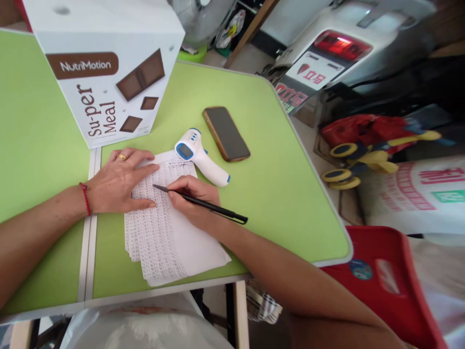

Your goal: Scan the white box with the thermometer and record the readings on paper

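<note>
A black pen [214, 207] is gripped in my right hand [196, 198], its tip over the written part of some paper sheets [160, 242]. Rows of small handwriting cover the left part of the top sheet, and its lower right is blank. My left hand [118, 182] lies flat with fingers spread, thumb and fingertips on the left edge of the sheets. It wears a ring and a red wrist cord. A white and blue infrared thermometer [203, 157] rests across the top of the paper. Just beyond it lies a phone [227, 133] with a dark screen.
A large white NutriMotion box [109, 97] stands at the back left of the green folding table [283, 194], whose metal seam [89, 257] runs left of the paper. Right of the table are a red plastic stool [385, 252], a white sack [425, 194] and a scooter [341, 43].
</note>
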`<state>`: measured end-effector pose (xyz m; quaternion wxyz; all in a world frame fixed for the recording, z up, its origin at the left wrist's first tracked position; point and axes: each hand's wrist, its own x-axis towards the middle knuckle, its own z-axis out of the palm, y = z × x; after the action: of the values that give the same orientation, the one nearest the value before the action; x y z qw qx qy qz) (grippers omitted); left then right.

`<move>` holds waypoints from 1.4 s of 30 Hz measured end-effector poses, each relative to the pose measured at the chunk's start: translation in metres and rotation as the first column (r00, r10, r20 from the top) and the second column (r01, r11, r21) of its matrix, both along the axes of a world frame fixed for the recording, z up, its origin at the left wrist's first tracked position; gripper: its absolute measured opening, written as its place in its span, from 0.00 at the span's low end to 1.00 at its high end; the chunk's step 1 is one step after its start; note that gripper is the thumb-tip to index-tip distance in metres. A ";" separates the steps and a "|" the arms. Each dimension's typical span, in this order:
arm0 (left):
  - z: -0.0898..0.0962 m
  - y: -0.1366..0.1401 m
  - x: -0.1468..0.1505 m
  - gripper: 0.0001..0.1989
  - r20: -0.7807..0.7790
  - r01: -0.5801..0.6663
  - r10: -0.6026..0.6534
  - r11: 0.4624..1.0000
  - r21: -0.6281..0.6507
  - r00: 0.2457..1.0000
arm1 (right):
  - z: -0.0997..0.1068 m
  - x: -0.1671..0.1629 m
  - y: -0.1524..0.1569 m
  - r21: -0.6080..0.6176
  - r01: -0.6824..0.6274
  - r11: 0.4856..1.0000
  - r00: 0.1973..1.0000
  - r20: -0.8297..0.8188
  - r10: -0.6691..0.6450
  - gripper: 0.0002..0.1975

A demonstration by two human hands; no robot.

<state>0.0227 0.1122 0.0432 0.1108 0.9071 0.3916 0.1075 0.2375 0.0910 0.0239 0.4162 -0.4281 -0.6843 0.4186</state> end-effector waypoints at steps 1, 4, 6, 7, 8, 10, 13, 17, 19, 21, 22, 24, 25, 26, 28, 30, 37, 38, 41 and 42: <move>0.000 0.000 0.000 0.36 0.000 0.001 -0.001 1.000 -0.001 1.000 | 0.000 0.000 0.000 0.008 -0.012 1.000 1.000 0.010 0.012 0.02; 0.000 0.000 0.000 0.36 -0.005 -0.005 0.004 1.000 -0.007 1.000 | 0.000 0.000 0.001 0.037 -0.026 0.999 0.999 0.043 0.024 0.03; 0.000 0.000 0.000 0.36 -0.005 -0.010 0.010 1.000 -0.009 1.000 | -0.001 0.001 0.000 0.048 -0.019 0.999 0.998 0.054 0.017 0.03; 0.000 0.000 0.001 0.36 -0.004 -0.010 0.010 1.000 -0.011 1.000 | -0.001 0.001 0.000 0.048 -0.015 0.999 0.998 0.055 0.012 0.04; 0.000 0.000 0.001 0.36 -0.003 -0.009 0.009 1.000 -0.012 1.000 | -0.001 0.001 0.000 0.049 -0.012 0.999 0.999 0.054 0.009 0.04; 0.000 0.000 0.001 0.35 -0.003 -0.008 0.008 1.000 -0.015 1.000 | -0.002 0.001 0.000 0.053 -0.007 0.999 0.999 0.051 0.004 0.04; 0.001 0.000 0.001 0.35 -0.006 -0.010 0.010 1.000 -0.017 1.000 | -0.001 0.001 0.000 0.040 -0.012 0.999 0.999 0.043 0.010 0.04; 0.001 0.000 0.001 0.35 0.005 -0.011 0.011 1.000 -0.023 1.000 | 0.001 0.001 0.000 0.004 0.022 1.000 0.999 0.039 -0.022 0.03; 0.001 0.000 0.001 0.35 0.013 -0.009 0.010 1.000 -0.026 1.000 | 0.001 0.001 0.000 0.005 0.020 1.000 0.999 0.042 -0.020 0.02; 0.001 0.000 0.001 0.35 0.015 -0.008 0.008 1.000 -0.029 1.000 | 0.001 0.002 0.000 -0.003 0.003 1.000 0.999 0.050 -0.003 0.02; 0.001 0.000 0.001 0.35 0.015 -0.007 0.008 1.000 -0.030 1.000 | 0.001 0.002 0.000 -0.009 0.000 1.000 0.999 0.054 0.000 0.02; 0.001 0.000 0.001 0.35 0.014 -0.010 0.010 0.999 -0.032 1.000 | 0.001 0.001 0.000 -0.013 0.009 1.000 0.999 0.051 -0.008 0.02; 0.001 0.000 0.001 0.35 0.014 -0.011 0.011 0.999 -0.033 1.000 | 0.001 0.001 -0.001 -0.009 0.021 1.000 0.999 0.047 -0.020 0.02; 0.001 0.000 0.001 0.35 0.015 -0.011 0.012 0.999 -0.033 1.000 | 0.001 0.001 -0.001 -0.004 0.032 0.999 0.999 0.044 -0.032 0.02; 0.001 0.000 0.000 0.35 0.020 -0.011 0.011 0.999 -0.034 1.000 | 0.001 0.001 -0.001 0.013 0.041 0.999 0.998 0.048 -0.042 0.03; 0.001 0.000 0.000 0.35 0.023 -0.008 0.009 0.999 -0.035 1.000 | 0.001 0.000 -0.001 0.035 0.038 0.999 0.998 0.057 -0.040 0.03; 0.001 0.000 0.000 0.36 0.015 -0.011 0.011 0.999 -0.030 1.000 | -0.001 0.002 -0.001 0.064 0.026 0.998 0.996 0.079 -0.031 0.04; 0.002 0.000 0.000 0.36 0.015 -0.011 0.012 0.999 -0.032 1.000 | -0.001 0.002 -0.001 0.060 0.018 0.998 0.997 0.072 -0.022 0.04; 0.002 0.000 0.000 0.36 0.017 -0.011 0.012 0.999 -0.036 1.000 | -0.001 0.003 -0.001 0.037 0.013 0.999 0.999 0.029 -0.014 0.03; 0.002 0.000 0.000 0.36 0.019 -0.011 0.012 0.999 -0.036 1.000 | 0.000 0.003 -0.001 0.027 0.026 0.999 1.000 0.017 -0.026 0.03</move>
<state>0.0226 0.1124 0.0448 0.1303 0.9017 0.3974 0.1099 0.2400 0.0902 0.0237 0.4215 -0.4349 -0.6878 0.4001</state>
